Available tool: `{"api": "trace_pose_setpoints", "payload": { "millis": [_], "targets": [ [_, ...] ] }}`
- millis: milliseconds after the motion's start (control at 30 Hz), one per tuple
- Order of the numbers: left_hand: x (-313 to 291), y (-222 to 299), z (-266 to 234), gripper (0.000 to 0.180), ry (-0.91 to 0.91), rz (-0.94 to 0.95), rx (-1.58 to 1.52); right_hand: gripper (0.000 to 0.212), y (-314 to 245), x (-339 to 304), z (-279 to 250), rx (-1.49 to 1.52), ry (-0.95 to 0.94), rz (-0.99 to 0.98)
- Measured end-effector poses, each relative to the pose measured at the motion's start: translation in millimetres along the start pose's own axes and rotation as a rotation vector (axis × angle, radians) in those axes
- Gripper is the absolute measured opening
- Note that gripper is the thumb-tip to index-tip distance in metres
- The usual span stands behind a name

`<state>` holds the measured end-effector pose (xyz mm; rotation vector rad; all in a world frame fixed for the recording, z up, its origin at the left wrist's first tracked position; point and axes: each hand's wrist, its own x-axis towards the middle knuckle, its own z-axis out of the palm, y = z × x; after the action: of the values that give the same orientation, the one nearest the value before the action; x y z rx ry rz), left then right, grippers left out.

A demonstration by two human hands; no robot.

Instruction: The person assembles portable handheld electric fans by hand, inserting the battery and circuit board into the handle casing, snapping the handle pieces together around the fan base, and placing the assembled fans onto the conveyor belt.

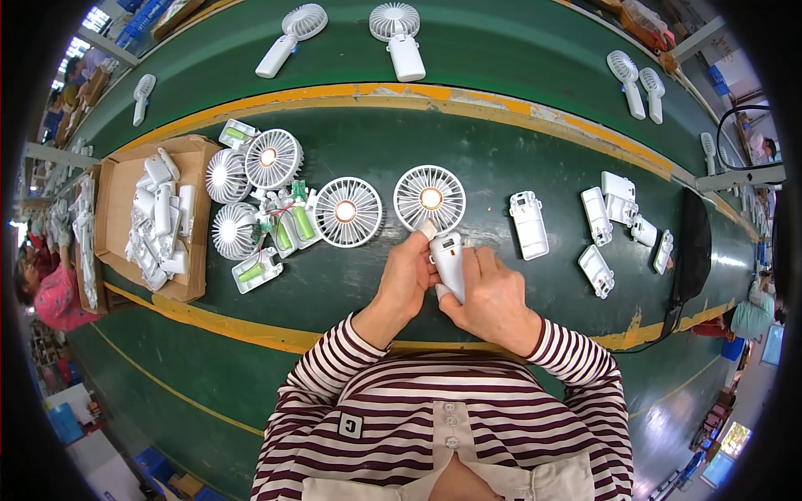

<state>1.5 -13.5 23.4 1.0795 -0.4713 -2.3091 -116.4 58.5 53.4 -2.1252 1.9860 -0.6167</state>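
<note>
In front of my body both hands hold one white handheld fan [449,257], its round grille pointing away from me. My left hand [403,274] is closed at the neck, thumb against the joint below the grille. Wrapped round the handle from the other side is my right hand [493,299]. Just left of the held fan lies another fan head [348,212]. Beyond it sits a cluster of fan heads with opened handles showing green battery cells [301,223], wires and small circuit boards. To the right of my right hand lies a white handle shell [529,225].
A cardboard box [199,242] of white plastic parts stands at the left. More handle shells [596,215] lie at the right, near a black elongated object [692,250] with a cable. Assembled fans [406,52] rest on the green belt [501,54] beyond the yellow edge. People sit at both sides.
</note>
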Motion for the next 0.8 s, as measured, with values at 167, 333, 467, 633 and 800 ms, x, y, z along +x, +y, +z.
{"api": "trace_pose_setpoints", "payload": {
  "millis": [167, 333, 467, 633, 800],
  "targets": [
    [5, -4, -5, 0.034, 0.015, -0.020, 0.003, 0.039, 1, -2, 3, -0.037, 0.023, -0.026],
    [7, -6, -1, 0.025, 0.057, -0.029, 0.163, 0.039, 2, -4, 7, -0.056, 0.067, -0.039],
    [4, -3, 2, 0.020, 0.079, 0.024, 0.107, 0.041, 1, -5, 3, -0.052, 0.090, -0.033],
    [4, 5, -4, 0.026, -0.228, 0.212, 0.053, 0.042, 12, -14, 1, 0.489, 0.077, 0.315],
    [1, 3, -2, 0.032, -0.344, 0.226, 0.066, 0.043, 16, -3, -8, 0.988, -0.236, 0.395]
  ]
}}
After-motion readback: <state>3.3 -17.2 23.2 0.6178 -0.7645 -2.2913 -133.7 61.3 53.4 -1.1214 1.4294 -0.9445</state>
